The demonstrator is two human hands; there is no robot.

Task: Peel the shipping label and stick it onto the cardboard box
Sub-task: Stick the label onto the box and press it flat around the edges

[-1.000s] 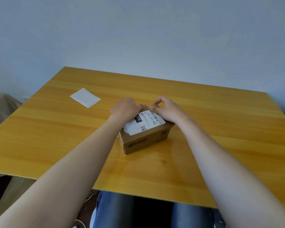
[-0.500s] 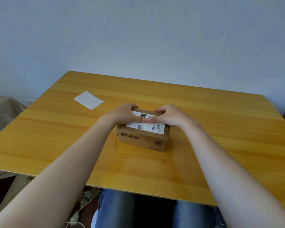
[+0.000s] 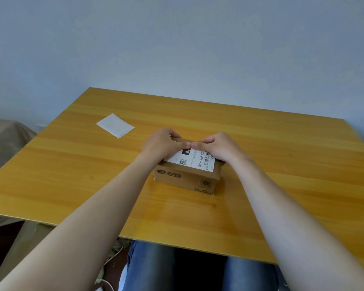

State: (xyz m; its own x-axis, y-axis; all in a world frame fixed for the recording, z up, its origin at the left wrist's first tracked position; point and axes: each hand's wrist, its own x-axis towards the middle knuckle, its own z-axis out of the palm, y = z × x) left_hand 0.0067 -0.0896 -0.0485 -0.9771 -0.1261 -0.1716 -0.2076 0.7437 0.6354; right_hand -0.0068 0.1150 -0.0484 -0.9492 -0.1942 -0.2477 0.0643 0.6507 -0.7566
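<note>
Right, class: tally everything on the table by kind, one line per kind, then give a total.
Cardboard box: 1
Shipping label, on the box top: 1
White paper sheet: 1
Hands, left hand and right hand, pressing the label: 2
Total: 5

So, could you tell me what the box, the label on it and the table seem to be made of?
Box: brown cardboard, matte, with dark print on its front face.
Label: white paper, apparently smooth, printed with a barcode and QR code; lying flat on the box top.
Table: yellowish wood or wood-look laminate, with grain streaks and a slight sheen; which one cannot be told.
</note>
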